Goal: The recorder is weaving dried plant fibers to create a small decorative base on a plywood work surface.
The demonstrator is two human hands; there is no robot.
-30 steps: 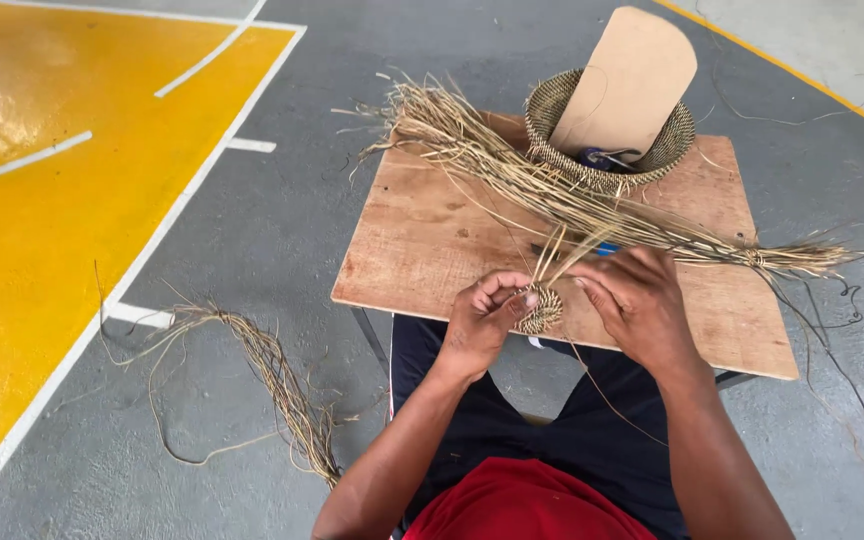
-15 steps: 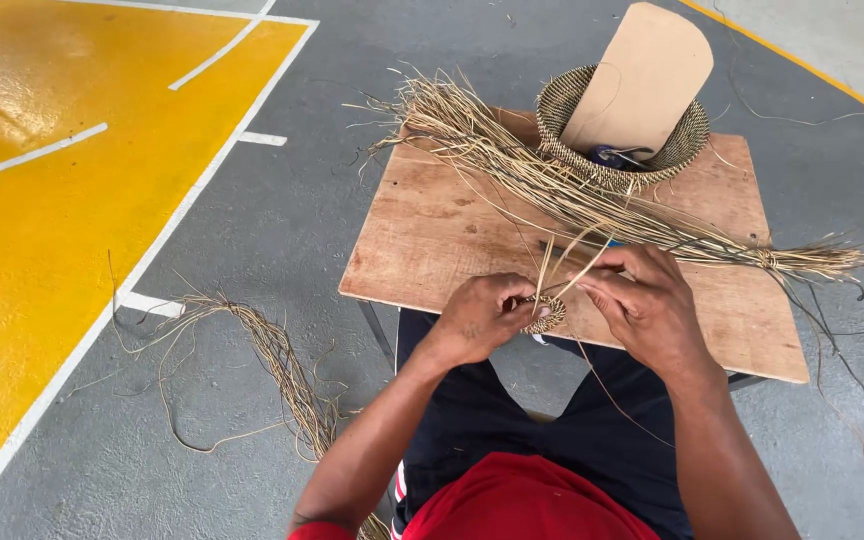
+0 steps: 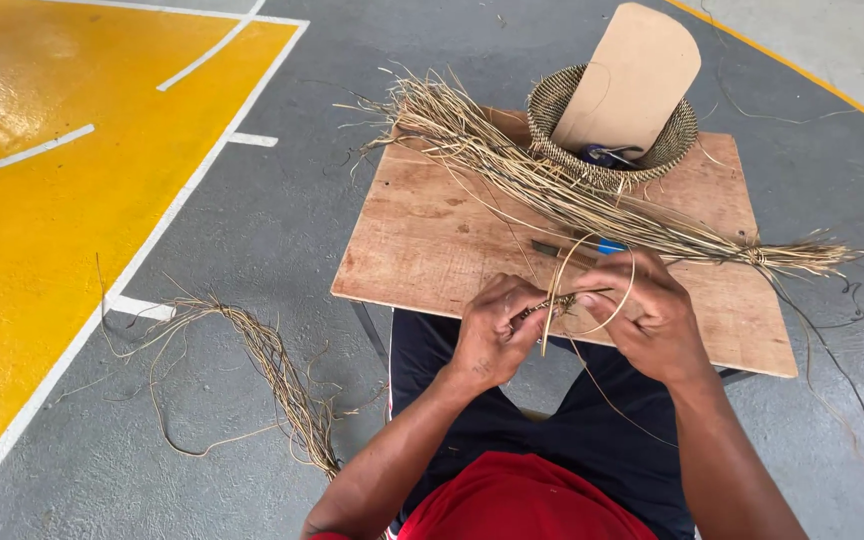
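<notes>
My left hand [image 3: 492, 335] pinches a small woven coil of straw [image 3: 556, 303] at the near edge of a wooden board [image 3: 422, 240] that rests on my lap. My right hand [image 3: 652, 310] grips the other side of the coil and a thin straw strand [image 3: 592, 330] that loops around its fingers. A long bundle of dry straw [image 3: 552, 190] lies diagonally across the board behind both hands. A blue-handled tool [image 3: 592, 246] lies on the board just beyond my right hand, partly hidden.
A round woven basket [image 3: 552, 110] stands at the board's far edge, with a flat rounded cardboard piece [image 3: 632, 80] upright in it. Loose straw [image 3: 272, 365] lies on the grey floor at my left. Yellow painted floor with white lines [image 3: 42, 200] fills the left.
Both hands have shifted slightly along the board's near edge with the coil. The strand now forms a wide loop around my right hand's fingers.
</notes>
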